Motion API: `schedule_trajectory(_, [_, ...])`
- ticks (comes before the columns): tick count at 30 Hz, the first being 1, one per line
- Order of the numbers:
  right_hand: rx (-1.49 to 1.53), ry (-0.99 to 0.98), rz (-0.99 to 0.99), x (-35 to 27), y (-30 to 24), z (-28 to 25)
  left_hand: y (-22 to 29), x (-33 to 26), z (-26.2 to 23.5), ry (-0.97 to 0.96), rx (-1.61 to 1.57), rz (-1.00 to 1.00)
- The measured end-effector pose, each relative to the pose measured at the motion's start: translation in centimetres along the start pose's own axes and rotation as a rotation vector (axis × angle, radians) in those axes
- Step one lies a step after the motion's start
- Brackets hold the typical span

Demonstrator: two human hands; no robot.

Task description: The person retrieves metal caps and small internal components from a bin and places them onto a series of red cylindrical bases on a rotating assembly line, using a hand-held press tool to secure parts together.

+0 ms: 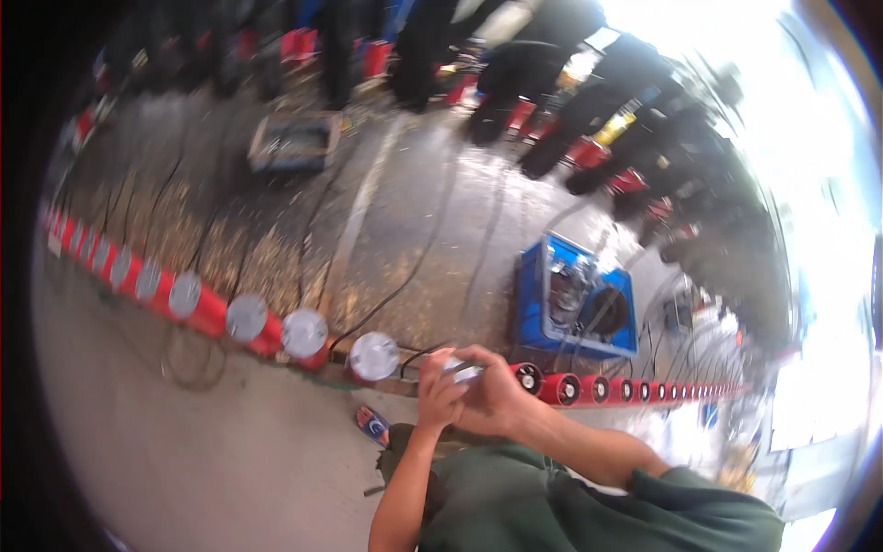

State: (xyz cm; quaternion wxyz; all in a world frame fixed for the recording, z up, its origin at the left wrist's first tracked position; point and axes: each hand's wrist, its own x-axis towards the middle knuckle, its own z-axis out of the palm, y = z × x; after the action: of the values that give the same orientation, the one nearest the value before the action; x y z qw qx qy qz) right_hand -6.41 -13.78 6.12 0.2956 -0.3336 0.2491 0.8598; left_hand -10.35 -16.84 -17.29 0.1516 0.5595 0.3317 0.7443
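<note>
My left hand (440,394) and my right hand (495,397) meet in front of my body, at the near edge of the workbench. Both are closed, fingers curled round a small whitish-grey piece (464,372). Fingers cover most of it and it is blurred, so its kind cannot be told. Just left of my hands, a red cylinder shows a pale round end (374,356). To their right sits a red cylinder with an open black end (527,378) and a light hub inside. Neither hand visibly touches these two.
Along the bench edge runs a row of red cylinders, pale-ended on the left (246,317), open-ended on the right (600,389). Dark cables (411,287) trail across the bench (276,212). A blue crate (533,299) holds clear bags and a black part. Farther off stands a shallow box (332,138).
</note>
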Motion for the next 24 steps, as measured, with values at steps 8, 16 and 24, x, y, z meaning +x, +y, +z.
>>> schedule_trajectory(8, [-0.958,0.052,-0.307,-15.3,-10.4,-11.4,3.7,2.9,-1.1,-0.353,0.131,-0.628])
schedule_trajectory(16, [-1.747,1.187,-1.355,-24.4,-35.4,-25.9,11.2,8.0,16.8,-0.418,0.374,-0.240])
schedule_trajectory(24, [-2.382,0.847,-1.779,-24.0,-51.3,-21.3,0.8,2.7,41.0,-0.841,0.634,-0.223])
